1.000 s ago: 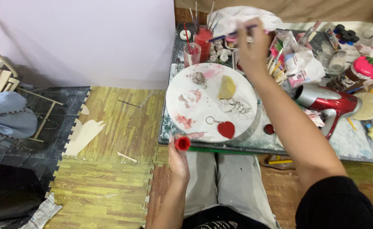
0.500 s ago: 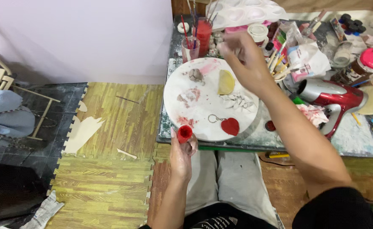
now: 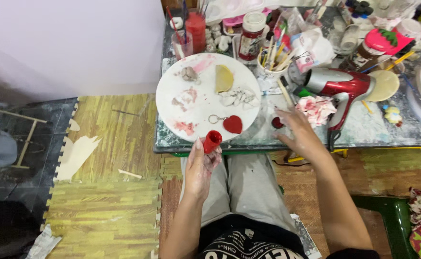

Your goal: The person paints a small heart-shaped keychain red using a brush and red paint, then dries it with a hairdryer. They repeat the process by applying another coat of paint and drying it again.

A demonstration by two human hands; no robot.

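The paint-smeared worktop [image 3: 378, 132] fills the far right of the scene, its far edge and right end cut off by the frame. On its left part lies a round white board [image 3: 198, 103] streaked with pink, carrying a yellow half-round piece [image 3: 223, 77], pale crumbled scraps [image 3: 236, 97] and a red heart on a key ring [image 3: 232, 124]. To the right lies a red hair dryer [image 3: 340, 84], its nozzle pointing left, beside a crumpled pink tissue [image 3: 317, 108]. Jars and brushes crowd the far edge, too tangled to sort out.

The left hand [image 3: 201, 165] sits at the near edge of the worktop, fingers curled around a small red cup-like piece [image 3: 212, 141]; its lower part is hidden in the grip. The right hand [image 3: 299, 132] rests on the worktop, fingers loosely spread, fingertips touching what may be a small red lid [image 3: 277, 123], partly covered.
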